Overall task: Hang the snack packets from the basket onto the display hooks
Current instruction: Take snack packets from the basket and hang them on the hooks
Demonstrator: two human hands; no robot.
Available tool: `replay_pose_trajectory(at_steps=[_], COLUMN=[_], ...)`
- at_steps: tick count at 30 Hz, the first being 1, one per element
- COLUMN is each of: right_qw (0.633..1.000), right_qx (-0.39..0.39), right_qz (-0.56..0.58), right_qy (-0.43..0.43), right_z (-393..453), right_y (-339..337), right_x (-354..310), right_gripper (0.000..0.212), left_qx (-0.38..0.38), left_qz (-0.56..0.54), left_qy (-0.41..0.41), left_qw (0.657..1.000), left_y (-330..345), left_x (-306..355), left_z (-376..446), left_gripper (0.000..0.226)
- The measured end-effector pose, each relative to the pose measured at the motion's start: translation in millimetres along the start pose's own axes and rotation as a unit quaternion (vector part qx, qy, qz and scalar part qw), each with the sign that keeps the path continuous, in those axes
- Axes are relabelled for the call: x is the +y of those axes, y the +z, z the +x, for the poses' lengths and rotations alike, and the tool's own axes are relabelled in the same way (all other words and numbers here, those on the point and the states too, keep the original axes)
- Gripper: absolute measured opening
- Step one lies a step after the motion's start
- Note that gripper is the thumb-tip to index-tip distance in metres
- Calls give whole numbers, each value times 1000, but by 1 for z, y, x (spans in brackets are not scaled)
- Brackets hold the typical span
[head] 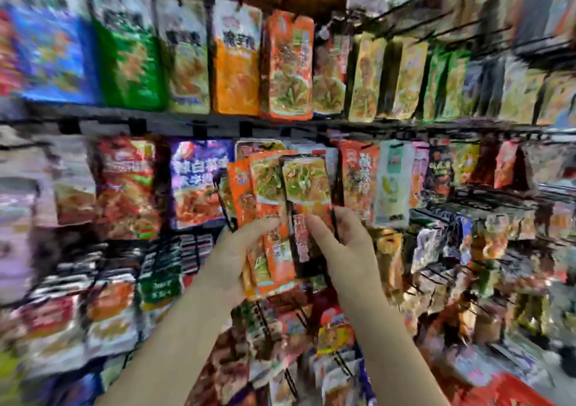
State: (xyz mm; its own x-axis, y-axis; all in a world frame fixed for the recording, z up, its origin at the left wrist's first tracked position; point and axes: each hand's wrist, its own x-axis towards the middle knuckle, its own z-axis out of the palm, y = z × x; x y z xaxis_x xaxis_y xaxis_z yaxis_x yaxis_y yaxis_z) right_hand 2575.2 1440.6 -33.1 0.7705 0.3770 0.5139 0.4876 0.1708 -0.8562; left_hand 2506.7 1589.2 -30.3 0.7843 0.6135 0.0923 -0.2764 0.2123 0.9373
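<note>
I hold a fanned stack of orange snack packets point(268, 187) upright in front of the display wall. My left hand point(237, 253) grips the stack from the left, thumb on its front. My right hand point(339, 243) pinches the rightmost packet point(307, 184), thumb on its front and fingers behind. Matching orange packets point(288, 66) hang on a hook in the upper row, straight above. Black wire hooks point(486, 31) stick out at the upper right. The whole view is blurred. The basket cannot be made out with certainty.
Rows of hanging snack packets fill the wall: blue point(50, 50), green point(127, 53) and orange point(235, 59) ones above, a purple one point(199, 181) to the left. A black rail point(187, 122) divides the rows. Something red point(517, 390) lies at the bottom right.
</note>
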Motion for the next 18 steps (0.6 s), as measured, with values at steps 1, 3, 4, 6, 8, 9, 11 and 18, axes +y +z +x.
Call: replay_pose_trajectory(at_steps=[1,3,4,6,8,9,11,18], right_qw=[999,995,993,992,991,990,982,962], right_qx=[-31,-90,-107,-111,-111,-124,-179,-263], right_qz=[2,13,24,46,64,58,47,-4], right_qy=[8,30,38,45,42,44,45,78], right_z=[0,-3,-5,-8,-9,-9,-9,-13], right_y=[12,35,45,62,73,76,79,86], right_x=[-3,-10,-12,-17,-24,-26,-30,-48], right_gripper=[31,19,23,27,24,21,9,24], left_qx=[1,-12,-9,8,13,13,4,25], left_qz=[1,-2,-7,-6,-19,-26,-15,-43], left_qy=[-2,-4,7,18,15,11,19,58], left_qw=[1000,1000,1000,1000,1000,1000,1000,997], left_y=[-12,-31,-42,-56,-67,-71,-78,-87], left_x=[10,26,32,44,52,56,63,77], left_z=[-5,-20,-26,-36,-42,-44,-46,-42], left_gripper=[24,16,22,56,86,88,75,14])
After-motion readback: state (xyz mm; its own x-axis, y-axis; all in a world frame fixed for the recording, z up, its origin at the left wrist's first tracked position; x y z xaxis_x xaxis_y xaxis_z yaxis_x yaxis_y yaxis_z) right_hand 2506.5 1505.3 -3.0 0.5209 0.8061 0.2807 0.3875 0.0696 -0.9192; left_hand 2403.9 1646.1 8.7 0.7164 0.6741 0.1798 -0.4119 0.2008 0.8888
